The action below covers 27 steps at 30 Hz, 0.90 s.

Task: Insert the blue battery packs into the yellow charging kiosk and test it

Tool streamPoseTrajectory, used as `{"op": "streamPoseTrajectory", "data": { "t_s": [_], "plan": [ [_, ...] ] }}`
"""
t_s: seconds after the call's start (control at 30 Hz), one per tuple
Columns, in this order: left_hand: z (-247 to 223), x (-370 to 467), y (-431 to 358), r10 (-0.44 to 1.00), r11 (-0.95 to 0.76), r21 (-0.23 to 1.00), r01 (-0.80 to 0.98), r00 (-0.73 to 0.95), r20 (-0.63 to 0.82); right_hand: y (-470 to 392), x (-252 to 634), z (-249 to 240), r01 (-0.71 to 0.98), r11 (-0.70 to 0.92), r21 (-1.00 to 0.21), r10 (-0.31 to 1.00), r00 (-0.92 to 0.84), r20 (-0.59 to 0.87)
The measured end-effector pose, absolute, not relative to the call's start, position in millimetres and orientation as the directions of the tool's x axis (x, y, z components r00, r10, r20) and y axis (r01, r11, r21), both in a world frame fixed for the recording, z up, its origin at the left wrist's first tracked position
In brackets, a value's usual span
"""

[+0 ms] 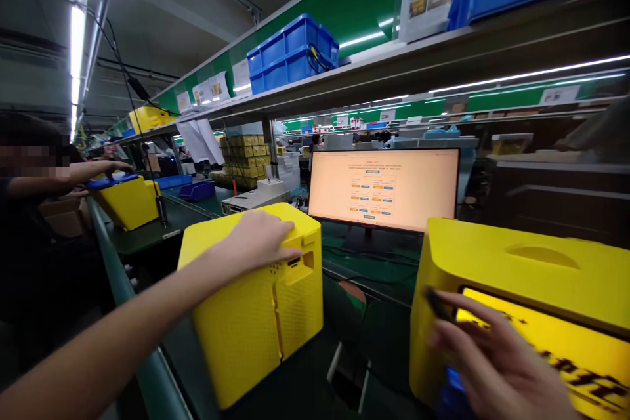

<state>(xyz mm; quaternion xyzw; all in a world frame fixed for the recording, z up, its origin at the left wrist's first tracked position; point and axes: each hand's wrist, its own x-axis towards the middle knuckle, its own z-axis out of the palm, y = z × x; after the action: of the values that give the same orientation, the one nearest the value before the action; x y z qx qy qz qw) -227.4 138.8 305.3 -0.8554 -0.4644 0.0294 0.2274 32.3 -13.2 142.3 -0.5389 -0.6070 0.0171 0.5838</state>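
A yellow box-shaped device (241, 335) stands on the dark green bench, with my left hand (263, 239) laid over its top edge beside a small recessed slot. The fingers of that hand are stretched out on the yellow casing. At the right is a second yellow device (492, 239), with a lit yellow screen (585, 354) showing black lettering. My right hand (492, 348) is in front of this screen, blurred, its thumb and fingers pinching a small dark object (436, 305). Something blue shows below that hand.
A lit monitor (381, 187) stands behind the two devices. Blue bins (293, 56) sit on the shelf (364, 72) above. At the left, another person's hand (115, 167) reaches over a further yellow device (130, 203). Cables lie under the monitor.
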Motion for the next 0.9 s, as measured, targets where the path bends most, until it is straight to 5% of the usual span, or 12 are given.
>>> {"op": "streamPoseTrajectory", "data": {
  "t_s": [0.13,0.3,0.53,0.73,0.9],
  "plan": [
    [331,-260,168,0.816,-0.569,-0.156,0.807,0.577,0.01,37,-5,164,0.831,0.468,-0.3,0.659,-0.102,0.745],
    [309,-289,185,0.811,-0.581,0.127,0.804,0.585,0.008,74,-46,171,0.887,0.405,-0.22,0.763,-0.195,0.616],
    [303,-286,185,0.785,-0.618,0.138,0.774,0.618,0.044,82,-68,183,0.886,0.305,-0.35,0.857,-0.095,0.507],
    [301,-289,191,0.791,-0.61,0.14,0.78,0.61,0.047,82,-73,180,0.949,0.223,-0.223,0.869,-0.089,0.488],
    [301,-288,192,0.793,-0.609,0.113,0.785,0.608,0.049,87,-69,164,0.856,0.317,-0.408,0.818,-0.029,0.574]
  ]
}}
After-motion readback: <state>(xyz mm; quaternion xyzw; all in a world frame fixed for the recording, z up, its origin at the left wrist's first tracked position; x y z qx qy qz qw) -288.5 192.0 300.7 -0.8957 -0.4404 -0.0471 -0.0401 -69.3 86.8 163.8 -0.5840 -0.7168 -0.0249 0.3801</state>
